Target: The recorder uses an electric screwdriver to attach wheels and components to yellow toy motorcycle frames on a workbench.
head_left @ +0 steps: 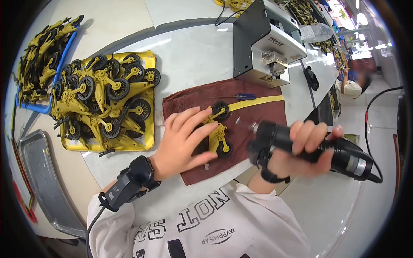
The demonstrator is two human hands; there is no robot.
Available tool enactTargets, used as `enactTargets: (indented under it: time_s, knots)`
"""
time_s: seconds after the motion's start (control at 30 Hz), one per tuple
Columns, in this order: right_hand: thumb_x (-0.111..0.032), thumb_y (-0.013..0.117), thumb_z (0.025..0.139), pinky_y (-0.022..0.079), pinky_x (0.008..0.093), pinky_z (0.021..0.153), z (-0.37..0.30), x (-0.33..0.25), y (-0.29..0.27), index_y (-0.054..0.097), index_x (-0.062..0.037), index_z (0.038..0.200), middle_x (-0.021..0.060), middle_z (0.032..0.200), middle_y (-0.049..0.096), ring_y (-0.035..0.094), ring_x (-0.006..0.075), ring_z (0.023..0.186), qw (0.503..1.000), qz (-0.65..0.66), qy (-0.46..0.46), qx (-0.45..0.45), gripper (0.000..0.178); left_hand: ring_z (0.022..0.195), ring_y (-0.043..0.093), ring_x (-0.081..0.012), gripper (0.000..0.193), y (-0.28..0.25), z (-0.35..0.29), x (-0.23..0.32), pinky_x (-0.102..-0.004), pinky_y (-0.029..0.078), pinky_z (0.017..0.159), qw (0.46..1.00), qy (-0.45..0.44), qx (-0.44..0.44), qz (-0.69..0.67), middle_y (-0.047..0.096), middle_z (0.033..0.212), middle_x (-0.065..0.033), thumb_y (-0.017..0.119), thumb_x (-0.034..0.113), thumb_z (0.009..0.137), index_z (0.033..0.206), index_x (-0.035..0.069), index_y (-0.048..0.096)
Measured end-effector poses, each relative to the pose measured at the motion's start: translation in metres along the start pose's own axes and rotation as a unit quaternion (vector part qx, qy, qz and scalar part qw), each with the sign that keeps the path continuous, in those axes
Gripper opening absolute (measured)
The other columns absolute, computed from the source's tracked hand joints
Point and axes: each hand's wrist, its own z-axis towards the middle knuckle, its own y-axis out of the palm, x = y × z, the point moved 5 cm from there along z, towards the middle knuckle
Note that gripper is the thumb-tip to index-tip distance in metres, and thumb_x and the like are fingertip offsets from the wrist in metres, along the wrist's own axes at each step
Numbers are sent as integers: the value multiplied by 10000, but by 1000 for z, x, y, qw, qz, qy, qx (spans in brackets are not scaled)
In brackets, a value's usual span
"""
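A yellow toy motorcycle (216, 133) with black wheels lies on a dark red cloth (254, 114). My left hand (183, 139) rests over its left side with fingers spread and stretched out, the fingertips touching it. That hand hides part of the toy. My right hand (312, 142) is wrapped round a black electric screwdriver (344, 157), held above the cloth to the right of the toy. Its thin bit points left toward the toy, apart from it; the tip is too blurred to make out. Both wrists wear black straps, the left with a cabled box.
A yellow tray (149, 129) heaped with toy motorcycles stands left, a blue tray (43, 107) with more beyond it. A grey tray (51, 189) lies near left. A screw-feeding machine (258, 56) stands behind the cloth. A small screwdriver (245, 96) lies on the cloth. A cable hangs at right.
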Motion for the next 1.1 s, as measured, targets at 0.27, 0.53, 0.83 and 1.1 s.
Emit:
enactTargets:
  time_s: [0.27, 0.53, 0.83, 1.1]
  knots:
    - [-239, 532, 875, 423, 367, 579, -20, 14, 15, 321, -68, 1222, 80, 701, 476, 483, 203, 534, 982, 136, 130, -27, 441, 1092, 489, -276, 426, -5, -1, 3, -413, 384, 833, 995, 49, 80, -23, 551, 1141, -65, 742, 95, 604, 1011, 138, 625]
    - [-203, 496, 868, 379, 355, 595, -19, 20, 19, 356, -50, 1173, 60, 669, 442, 450, 174, 528, 982, 133, 133, -30, 368, 1051, 519, -278, 310, -7, -2, 2, -394, 407, 784, 992, 66, 107, -29, 577, 1097, -69, 741, 93, 610, 902, 128, 644]
    - [-203, 508, 863, 383, 347, 586, -19, 19, 15, 362, -45, 1183, 64, 679, 450, 450, 172, 525, 985, 112, 124, -30, 385, 1053, 512, -277, 247, -5, -1, 5, -397, 407, 780, 994, 73, 82, -26, 577, 1093, -74, 736, 131, 633, 863, 122, 645]
    - [-209, 519, 864, 404, 360, 587, -19, 17, 14, 333, -54, 1218, 71, 691, 459, 468, 187, 526, 989, 96, 107, -24, 429, 1054, 504, -298, 295, -4, 0, 4, -405, 403, 845, 996, 63, 53, -29, 585, 1111, -71, 735, 77, 609, 892, 115, 662]
